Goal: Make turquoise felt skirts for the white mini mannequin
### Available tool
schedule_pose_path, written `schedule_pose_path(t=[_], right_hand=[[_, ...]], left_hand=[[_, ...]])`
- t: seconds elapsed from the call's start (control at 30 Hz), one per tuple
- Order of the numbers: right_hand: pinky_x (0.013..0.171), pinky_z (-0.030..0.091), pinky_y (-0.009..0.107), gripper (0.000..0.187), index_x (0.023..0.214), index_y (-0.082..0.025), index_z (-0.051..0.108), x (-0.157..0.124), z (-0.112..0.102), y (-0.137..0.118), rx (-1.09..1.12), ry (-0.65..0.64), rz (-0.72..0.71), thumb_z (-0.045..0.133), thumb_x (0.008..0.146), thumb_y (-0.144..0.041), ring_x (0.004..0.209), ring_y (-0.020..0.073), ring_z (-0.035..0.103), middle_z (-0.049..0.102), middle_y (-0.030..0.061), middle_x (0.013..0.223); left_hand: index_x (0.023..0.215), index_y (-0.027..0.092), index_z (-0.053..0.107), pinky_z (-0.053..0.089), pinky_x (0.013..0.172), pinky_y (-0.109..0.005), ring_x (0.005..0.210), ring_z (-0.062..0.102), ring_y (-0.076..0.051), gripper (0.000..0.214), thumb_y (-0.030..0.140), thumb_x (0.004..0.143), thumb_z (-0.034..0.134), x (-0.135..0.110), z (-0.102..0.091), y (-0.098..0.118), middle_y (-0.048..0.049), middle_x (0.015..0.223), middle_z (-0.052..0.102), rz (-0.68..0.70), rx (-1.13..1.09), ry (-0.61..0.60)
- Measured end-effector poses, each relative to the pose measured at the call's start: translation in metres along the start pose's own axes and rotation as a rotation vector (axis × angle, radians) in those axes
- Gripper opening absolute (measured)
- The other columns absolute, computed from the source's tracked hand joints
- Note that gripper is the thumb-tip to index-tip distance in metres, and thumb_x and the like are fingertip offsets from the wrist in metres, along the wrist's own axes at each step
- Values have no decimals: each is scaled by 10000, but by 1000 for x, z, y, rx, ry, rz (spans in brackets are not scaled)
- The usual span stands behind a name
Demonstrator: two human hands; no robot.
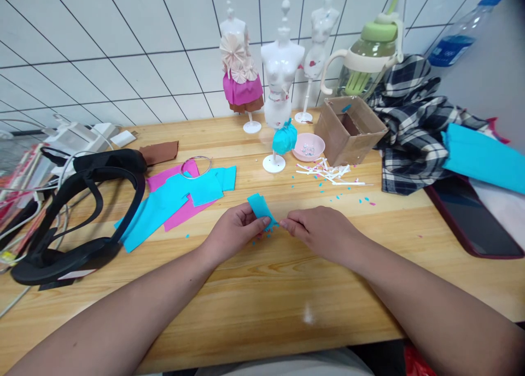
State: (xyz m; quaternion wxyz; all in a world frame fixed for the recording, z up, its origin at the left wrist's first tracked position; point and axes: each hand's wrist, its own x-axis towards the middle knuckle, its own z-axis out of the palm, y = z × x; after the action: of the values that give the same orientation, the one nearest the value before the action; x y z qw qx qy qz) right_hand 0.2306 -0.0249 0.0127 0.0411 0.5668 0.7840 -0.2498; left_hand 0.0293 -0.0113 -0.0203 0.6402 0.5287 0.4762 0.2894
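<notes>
A small folded piece of blue crepe paper (259,207) is held between the thumb and fingers of my left hand (235,231), above the middle of the table. My right hand (318,231) is closed in a pinch at the paper's narrow lower right end; its fingertips hide the exact grip. Tiny blue scraps lie under the paper. Just behind my hands stands a white mannequin (283,64) with a gathered blue bundle (285,137) low on its stand. Larger blue sheets (164,206) and pink sheets (191,214) lie to the left, with a metal ring (196,167) on top.
A black headset (82,223) and cables occupy the left. Behind are a dressed mannequin (241,75), another mannequin (322,36), a pink dish (301,154), a cardboard box (340,135) and white strips (332,173). Right: a jug (361,64), plaid cloth (414,135), a phone (484,223).
</notes>
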Motion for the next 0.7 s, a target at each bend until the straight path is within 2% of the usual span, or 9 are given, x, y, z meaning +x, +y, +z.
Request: schedule_pose_path(t=[0.3,0.43,0.5,0.57,0.7], right_hand=[[525,245,271,481,775,-237,658,1,0,2,28,-9,-6,314,951,-523,641,165,575,677,18,714],[530,252,267,513,770,-230,641,1,-1,3,69,27,12,276,953,-540,663,172,575,678,23,731],[539,268,262,511,817,-229,643,1,0,3,147,51,13,285,943,-570,678,170,577,674,24,745],[549,290,255,456,922,-234,648,3,2,4,255,91,25,373,906,-598,664,161,566,658,14,741],[565,334,242,461,1176,-251,596,8,12,3,499,238,31,562,822,-545,606,135,510,568,-31,670]], left_hand=[[854,186,683,450,567,-245,591,568,-134,241,387,727,722,0,0,1,5,693,668,-17,6,-4],[879,189,695,475,634,-252,657,605,-133,254,365,706,756,2,-3,-2,-11,801,710,-45,-135,38],[858,183,692,483,653,-248,672,616,-128,249,340,685,779,4,-5,-3,-10,806,710,-67,-269,72],[829,176,688,485,655,-232,670,616,-115,231,313,675,792,6,-8,-5,-3,780,701,-85,-383,94],[852,177,695,493,689,-225,712,631,-112,229,287,679,795,7,-10,-5,-7,811,711,-95,-445,77]])
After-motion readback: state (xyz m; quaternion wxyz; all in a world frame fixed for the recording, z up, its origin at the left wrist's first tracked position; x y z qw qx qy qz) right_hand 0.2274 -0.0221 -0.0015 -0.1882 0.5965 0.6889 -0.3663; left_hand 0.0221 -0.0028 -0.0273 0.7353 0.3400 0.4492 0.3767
